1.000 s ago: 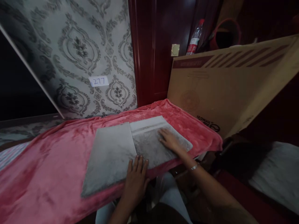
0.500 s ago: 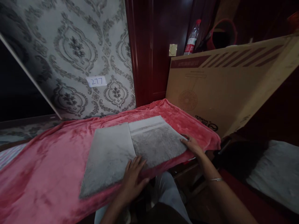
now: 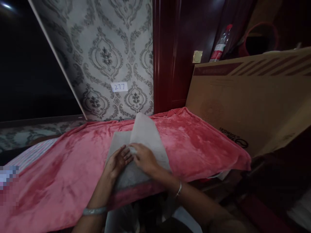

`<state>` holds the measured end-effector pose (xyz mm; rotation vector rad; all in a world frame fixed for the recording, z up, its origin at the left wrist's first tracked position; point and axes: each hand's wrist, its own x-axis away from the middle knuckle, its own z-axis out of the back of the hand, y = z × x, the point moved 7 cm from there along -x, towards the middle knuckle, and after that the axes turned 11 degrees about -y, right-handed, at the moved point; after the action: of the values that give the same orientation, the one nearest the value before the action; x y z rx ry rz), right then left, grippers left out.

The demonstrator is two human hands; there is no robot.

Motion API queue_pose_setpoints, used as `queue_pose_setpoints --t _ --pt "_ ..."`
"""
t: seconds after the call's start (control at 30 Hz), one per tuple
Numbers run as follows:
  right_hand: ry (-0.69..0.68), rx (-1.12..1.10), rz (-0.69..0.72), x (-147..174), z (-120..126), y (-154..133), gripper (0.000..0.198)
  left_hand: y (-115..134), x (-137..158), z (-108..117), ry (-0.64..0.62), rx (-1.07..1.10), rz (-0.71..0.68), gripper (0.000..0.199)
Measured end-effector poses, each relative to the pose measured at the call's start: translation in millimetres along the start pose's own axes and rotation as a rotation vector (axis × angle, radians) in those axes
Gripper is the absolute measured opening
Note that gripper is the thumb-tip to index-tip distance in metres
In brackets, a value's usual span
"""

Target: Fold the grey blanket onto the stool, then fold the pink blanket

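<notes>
A grey fuzzy fabric piece (image 3: 155,142) lies on a pink plush blanket (image 3: 73,168) in front of me. Its right part is lifted and turned over toward the left, with the pale underside showing. My right hand (image 3: 145,158) grips the edge of that flap, fingers curled round it. My left hand (image 3: 119,161) is just left of it, palm turned inward and fingers apart, over the left part of the fabric. Whether its fingertips touch the flap's edge I cannot tell.
A large cardboard box (image 3: 233,100) stands at the right, with a red-capped bottle (image 3: 220,45) behind its top edge. A dark screen (image 3: 36,71) is at the left. A paper marked 277 (image 3: 119,86) is on the patterned wall (image 3: 107,42).
My right hand has carried the fabric's right part up and over to the left. The left hand has moved left and turned palm inward. The view has shifted left.
</notes>
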<state>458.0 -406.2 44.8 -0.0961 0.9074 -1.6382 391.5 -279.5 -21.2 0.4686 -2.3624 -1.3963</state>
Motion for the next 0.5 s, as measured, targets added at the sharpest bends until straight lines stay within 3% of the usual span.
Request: queue_pose_setpoints --t 0.07,0.17,0.23,0.3,0.5 --pt "-0.154 0.060 0.019 10.0 -40.6 -16.7 0.056 0.2 15.0 11.8 0.030 -0.093 -0.072 0.021" --pt "-0.297 0.152 0.026 32.4 -74.9 -22.3 0.059 0.0 46.4 24.0 0.064 -0.262 -0.254 0.038" --pt "-0.314 0.187 0.040 44.4 -78.1 -21.0 0.066 2.3 61.3 25.7 0.054 -0.439 -0.377 0.048" --pt "-0.299 0.210 0.034 53.1 -71.5 -17.7 0.067 4.7 66.2 25.1 0.034 -0.559 -0.437 0.044" --pt "-0.304 0.309 0.069 71.2 -54.1 -10.5 0.058 16.9 47.5 12.2 -0.025 -0.470 -0.316 0.041"
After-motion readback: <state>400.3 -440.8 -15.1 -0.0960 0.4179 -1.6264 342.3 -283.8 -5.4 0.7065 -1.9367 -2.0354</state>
